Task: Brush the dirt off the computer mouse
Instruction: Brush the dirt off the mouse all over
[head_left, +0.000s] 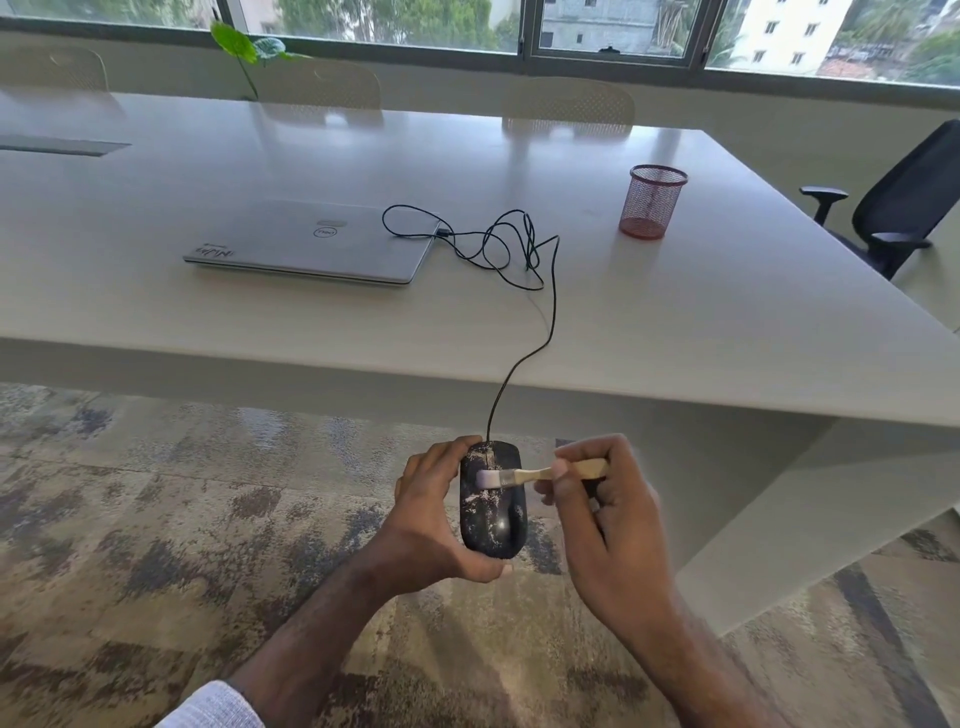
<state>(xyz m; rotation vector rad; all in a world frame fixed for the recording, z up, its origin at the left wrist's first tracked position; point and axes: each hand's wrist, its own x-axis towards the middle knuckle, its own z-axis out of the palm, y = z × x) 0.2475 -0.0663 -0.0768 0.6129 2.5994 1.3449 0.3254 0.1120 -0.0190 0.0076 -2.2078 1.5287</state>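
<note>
A black computer mouse (496, 512) speckled with pale dirt is held in the air below the table's front edge, over the carpet. My left hand (434, 519) grips it from the left side and underneath. My right hand (605, 525) pinches a small wooden-handled brush (524, 475) that lies across the mouse, its pale bristles touching the dirty upper left part. The mouse's black cable (522, 364) runs up over the table edge into a tangle beside the laptop.
A closed silver laptop (311, 241) lies on the white table (675, 332). A red mesh pen cup (652, 200) stands at the right. A black office chair (904, 202) is at the far right, beige chairs and a plant behind the table.
</note>
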